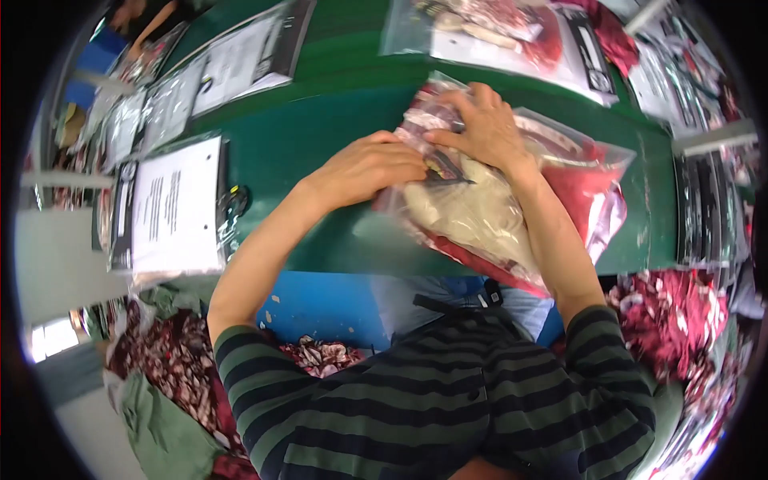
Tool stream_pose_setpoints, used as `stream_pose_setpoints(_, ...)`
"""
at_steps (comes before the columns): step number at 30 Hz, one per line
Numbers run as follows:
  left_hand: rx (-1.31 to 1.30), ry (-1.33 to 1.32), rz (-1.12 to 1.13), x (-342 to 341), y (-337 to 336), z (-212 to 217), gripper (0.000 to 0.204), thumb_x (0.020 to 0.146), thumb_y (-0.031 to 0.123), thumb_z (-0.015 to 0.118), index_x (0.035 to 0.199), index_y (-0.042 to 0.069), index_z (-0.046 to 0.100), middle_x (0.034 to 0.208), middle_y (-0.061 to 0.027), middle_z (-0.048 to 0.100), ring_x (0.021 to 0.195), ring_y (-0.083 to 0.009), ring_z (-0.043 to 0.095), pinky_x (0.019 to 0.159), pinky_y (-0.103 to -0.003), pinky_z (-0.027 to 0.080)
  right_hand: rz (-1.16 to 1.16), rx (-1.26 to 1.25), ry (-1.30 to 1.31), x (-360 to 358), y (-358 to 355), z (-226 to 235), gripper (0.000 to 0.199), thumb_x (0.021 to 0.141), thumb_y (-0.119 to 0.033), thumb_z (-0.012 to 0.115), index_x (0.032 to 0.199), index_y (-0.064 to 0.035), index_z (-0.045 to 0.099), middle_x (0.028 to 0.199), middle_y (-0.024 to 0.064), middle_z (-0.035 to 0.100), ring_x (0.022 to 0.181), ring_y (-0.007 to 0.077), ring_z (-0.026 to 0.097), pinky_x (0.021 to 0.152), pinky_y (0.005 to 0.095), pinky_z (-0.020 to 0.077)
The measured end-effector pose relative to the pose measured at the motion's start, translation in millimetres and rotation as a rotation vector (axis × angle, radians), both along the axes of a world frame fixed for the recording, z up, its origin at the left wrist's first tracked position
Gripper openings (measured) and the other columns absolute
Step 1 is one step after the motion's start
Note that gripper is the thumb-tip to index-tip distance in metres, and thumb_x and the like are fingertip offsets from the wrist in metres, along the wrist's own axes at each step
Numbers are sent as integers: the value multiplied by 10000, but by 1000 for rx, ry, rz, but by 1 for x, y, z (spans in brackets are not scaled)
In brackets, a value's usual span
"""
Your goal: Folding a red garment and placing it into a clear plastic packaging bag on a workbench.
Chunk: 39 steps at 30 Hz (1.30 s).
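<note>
left hand (370, 166) lies palm down on the near left edge of a clear plastic bag (512, 200), fingers curled and pressing the film; whether it actually pinches the film cannot be told. right hand (480, 124) rests flat on the top of the same bag, just beyond and to the right of the left hand, fingers spread toward the bag's far left corner, pressing down, nothing clenched in it. the two hands sit close together, fingertips nearly meeting over a small dark item (446, 172) inside the bag; its kind cannot be made out.

the bag lies on a green table (320, 136), directly under both hands and extending to the right of them. it holds folded fabric: a cream piece (468, 212) below the right wrist and red cloth (584, 196) further right.

to the left of the left forearm, a packet with a white printed sheet (172, 204) lies at the table edge. beyond the hands, on the far side of the table, a second filled clear bag (512, 32) and another sheeted packet (244, 56) lie well apart from the hands. below the right elbow, a heap of red patterned fabric (668, 308) sits off the table. both forearms are bare; the sleeves are striped green and dark (448, 400).
</note>
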State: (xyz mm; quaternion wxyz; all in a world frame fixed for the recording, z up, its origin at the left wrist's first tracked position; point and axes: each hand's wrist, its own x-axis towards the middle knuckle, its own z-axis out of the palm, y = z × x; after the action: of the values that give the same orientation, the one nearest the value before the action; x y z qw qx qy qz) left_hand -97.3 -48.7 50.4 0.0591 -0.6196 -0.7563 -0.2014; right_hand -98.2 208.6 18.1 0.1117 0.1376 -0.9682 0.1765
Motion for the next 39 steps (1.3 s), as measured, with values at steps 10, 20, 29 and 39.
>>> stream_pose_setpoints(10, 216, -678, 508, 13, 40, -37, 223, 867, 176, 632, 738, 15, 547, 629, -79, 569, 547, -223, 466, 569, -365, 430, 190, -100, -478, 42, 10, 76, 527, 880, -535, 662, 1096, -73, 530, 877, 91, 573, 809, 253, 559, 772, 360, 459)
stream_pose_setpoints(20, 506, -491, 746, 41, -18, -42, 164, 888, 146, 707, 1000, 27, 721, 928, -82, 725, 813, -239, 672, 763, -324, 539, 255, 184, -186, 61, -17, 54, 529, 855, -358, 651, 1262, -49, 512, 1188, 225, 580, 1044, 419, 571, 864, 473, 484)
stream_pose_setpoints(29, -294, 131, 1611, 46, -311, -60, 631, 924, 403, 626, 1490, 198, 436, 1458, -88, 507, 1409, -310, 413, 1171, -447, 304, 379, 46, -153, 58, -5, 56, 421, 870, -263, 622, 1228, -61, 530, 1179, 196, 594, 1038, 412, 564, 878, 464, 467)
stream_pose_setpoints(39, -59, 269, 1480, 44, -306, -76, 273, 939, 331, 595, 1025, 112, 733, 1100, -14, 711, 1130, -236, 610, 1050, -403, 405, 422, -64, -176, 52, -10, 48, 314, 845, -223, 621, 1098, -69, 518, 1087, 175, 569, 963, 401, 548, 805, 465, 460)
